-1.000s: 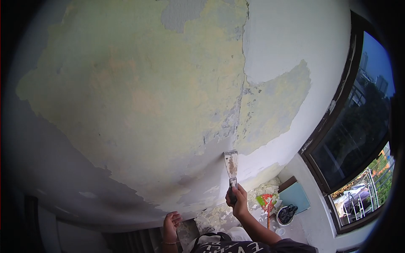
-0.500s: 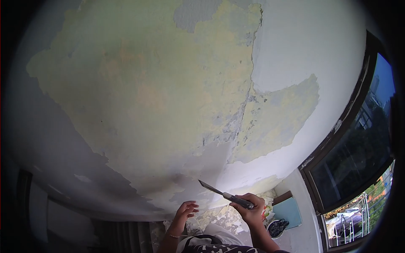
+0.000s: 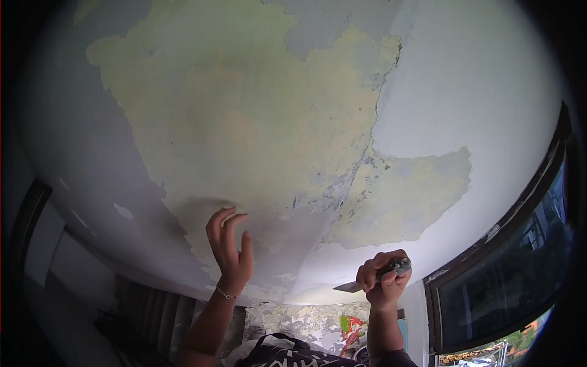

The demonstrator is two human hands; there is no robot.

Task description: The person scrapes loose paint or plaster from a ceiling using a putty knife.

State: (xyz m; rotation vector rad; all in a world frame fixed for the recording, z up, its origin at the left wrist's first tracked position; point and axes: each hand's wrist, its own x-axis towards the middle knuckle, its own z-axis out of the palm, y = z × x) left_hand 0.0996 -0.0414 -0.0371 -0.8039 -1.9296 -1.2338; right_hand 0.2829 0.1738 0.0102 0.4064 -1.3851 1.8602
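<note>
My left hand (image 3: 230,248) is raised in front of the peeling wall (image 3: 232,122), its fingers apart and somewhat curled, holding nothing. A bracelet circles that wrist. On the right, my right hand (image 3: 385,278) is closed round the dark handle of a scraper (image 3: 350,287). Its pointed metal blade sticks out to the left, close to the lower wall. Yellow-green patches show where the white coat has come off, and a jagged crack (image 3: 374,131) runs down through them.
A dark-framed window (image 3: 489,306) stands at the right. Flakes and debris cover the floor (image 3: 293,318) below, with a red and green item (image 3: 350,330) among them. Dark pleated material (image 3: 162,312) hangs at the lower left.
My left hand has risen and moved left, nearer the wall. My right hand has moved right and up, turning the scraper so its blade points lower. The view has shifted.
</note>
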